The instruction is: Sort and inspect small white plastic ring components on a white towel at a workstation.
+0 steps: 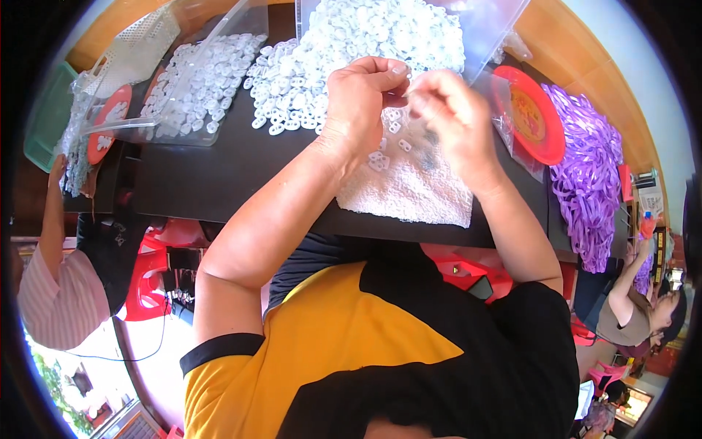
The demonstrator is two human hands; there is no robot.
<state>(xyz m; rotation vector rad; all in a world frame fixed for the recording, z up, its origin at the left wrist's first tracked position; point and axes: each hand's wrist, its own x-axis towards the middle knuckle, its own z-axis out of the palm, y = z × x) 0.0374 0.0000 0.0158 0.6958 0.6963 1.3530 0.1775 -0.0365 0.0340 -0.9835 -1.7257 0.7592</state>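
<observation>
Fingers point(395, 77) pinching tiny white piece point(406, 94), orientation unclear

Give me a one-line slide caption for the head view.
Left hand and right hand pinch small pieces above a white towel, beside a heap of white plastic rings on a black table.

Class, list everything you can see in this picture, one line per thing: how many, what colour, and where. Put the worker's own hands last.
Small white plastic ring pieces: too many to count, white, heaped on the table's far side.
Clear plastic bags: at least two, transparent, holding pieces, far side.
White textured cloth: one, under the hands.
Dark table: one, black.
Red round plate: one, right of the hands.
Purple ribbon strips: a pile, far right.
Green basket: one, far left.
Left hand: pinching, fingertips meeting the right's.
Right hand: pinching something too small to tell.
</observation>
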